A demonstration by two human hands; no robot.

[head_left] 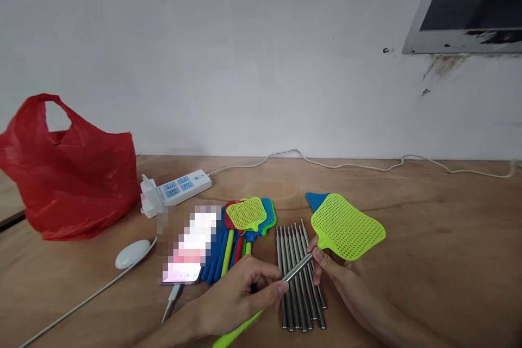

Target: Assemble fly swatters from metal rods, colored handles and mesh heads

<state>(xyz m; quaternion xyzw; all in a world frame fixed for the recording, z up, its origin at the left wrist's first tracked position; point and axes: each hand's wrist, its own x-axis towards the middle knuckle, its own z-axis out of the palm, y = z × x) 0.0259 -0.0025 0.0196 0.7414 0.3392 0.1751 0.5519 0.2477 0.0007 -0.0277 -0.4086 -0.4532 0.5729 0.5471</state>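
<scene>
A yellow-green fly swatter (pixel 348 227) with a metal rod and a green grip is held slanting between both hands. My left hand (pixel 248 296) is closed around the lower part of the rod, thumb and forefinger pinching it just above the green grip. Where the rod meets the mesh head, my right hand (pixel 334 269) pinches it. Beneath the swatter lies a row of several metal rods (pixel 291 277). Left of them are a stack of mesh swatter heads (pixel 247 213) and several coloured grips (pixel 227 253). A blue swatter head (pixel 315 200) shows partly behind the held one.
A lit phone (pixel 193 244), blurred out, lies left of the grips with a charging cable (pixel 171 299). Behind it sit a white power strip (pixel 183 186) and a red plastic bag (pixel 73 174). A white oval device (pixel 132 254) is at left. A cord runs along the wall.
</scene>
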